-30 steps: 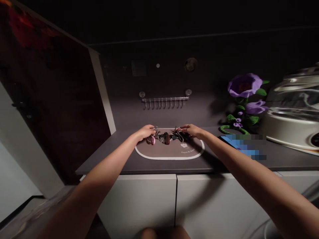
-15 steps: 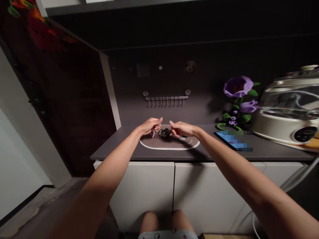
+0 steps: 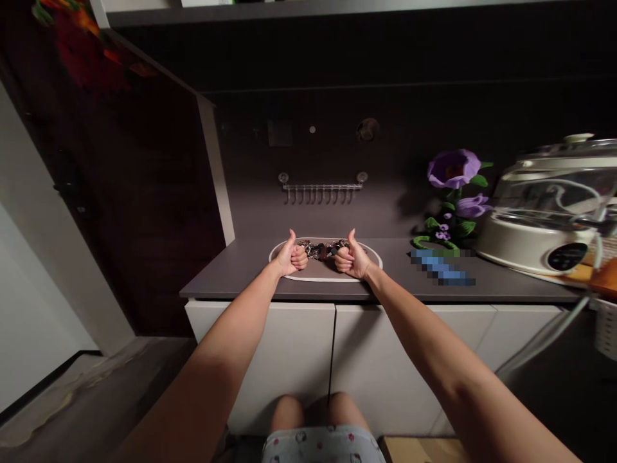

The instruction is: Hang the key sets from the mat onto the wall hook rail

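Both of my hands are raised over an oval mat (image 3: 318, 279) with a pale rim, on the grey counter. My left hand (image 3: 292, 256) is a fist with the thumb pointing up, near the mat's left part. On the right, my right hand (image 3: 353, 257) makes the same fist, thumb up. No object shows in either hand. Between and behind them lies a cluster of keys and small dark and metallic items (image 3: 318, 251) on the mat. My hands partly cover its two ends.
A clear hook rail (image 3: 322, 188) hangs on the back wall. Purple flowers (image 3: 454, 170), a pixelated blue object (image 3: 439, 267) and a cream appliance (image 3: 530, 241) stand or lie at the right. An overhead shelf (image 3: 308, 14) spans the top; white cabinet doors (image 3: 405, 360) are below.
My hands have moved apart and turned so that both thumbs point up, with the other fingers curled in. More of the item cluster shows between them. The camera view has shifted slightly.
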Demonstrator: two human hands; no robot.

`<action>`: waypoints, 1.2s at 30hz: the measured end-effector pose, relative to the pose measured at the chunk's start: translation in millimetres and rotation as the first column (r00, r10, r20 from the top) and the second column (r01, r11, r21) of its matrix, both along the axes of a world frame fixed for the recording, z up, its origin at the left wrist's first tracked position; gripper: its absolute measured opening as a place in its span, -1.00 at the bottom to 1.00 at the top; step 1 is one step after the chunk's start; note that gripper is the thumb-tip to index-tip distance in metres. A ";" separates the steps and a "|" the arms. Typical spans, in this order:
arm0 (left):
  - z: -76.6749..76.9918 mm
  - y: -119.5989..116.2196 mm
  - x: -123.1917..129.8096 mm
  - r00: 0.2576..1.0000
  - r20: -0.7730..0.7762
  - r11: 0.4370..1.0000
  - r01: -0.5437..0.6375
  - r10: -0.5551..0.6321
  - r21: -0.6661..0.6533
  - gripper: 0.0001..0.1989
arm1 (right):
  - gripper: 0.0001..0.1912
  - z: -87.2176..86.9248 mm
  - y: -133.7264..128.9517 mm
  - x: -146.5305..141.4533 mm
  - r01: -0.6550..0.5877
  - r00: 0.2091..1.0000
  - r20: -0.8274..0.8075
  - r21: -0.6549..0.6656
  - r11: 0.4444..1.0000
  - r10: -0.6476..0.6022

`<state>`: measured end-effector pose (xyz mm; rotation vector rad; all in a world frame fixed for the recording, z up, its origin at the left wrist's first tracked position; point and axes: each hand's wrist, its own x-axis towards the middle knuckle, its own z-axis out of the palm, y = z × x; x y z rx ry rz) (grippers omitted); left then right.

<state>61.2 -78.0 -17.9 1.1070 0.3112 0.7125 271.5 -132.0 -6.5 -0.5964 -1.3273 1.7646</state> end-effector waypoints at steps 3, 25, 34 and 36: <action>0.9 -1.2 0.3 1.000 -0.013 1.000 -0.013 0.013 -0.009 -0.36 | -0.32 -0.3 0.6 0.1 0.005 1.000 -0.013 0.000 1.000 -0.005; 42.6 62.0 6.3 0.529 -0.112 0.378 -0.426 0.841 0.822 -0.93 | -0.90 28.8 99.7 -57.2 0.685 0.534 0.178 0.483 0.546 -0.826; 5.0 86.8 6.1 0.450 -0.079 0.164 -0.152 0.889 0.975 -0.82 | -0.84 6.5 115.5 -48.3 0.240 0.216 0.326 0.896 0.373 -0.921; 0.7 88.8 6.1 0.475 -0.128 0.201 -0.105 0.870 0.974 -0.77 | -0.82 6.1 113.8 -45.2 0.178 0.199 0.374 0.895 0.409 -0.906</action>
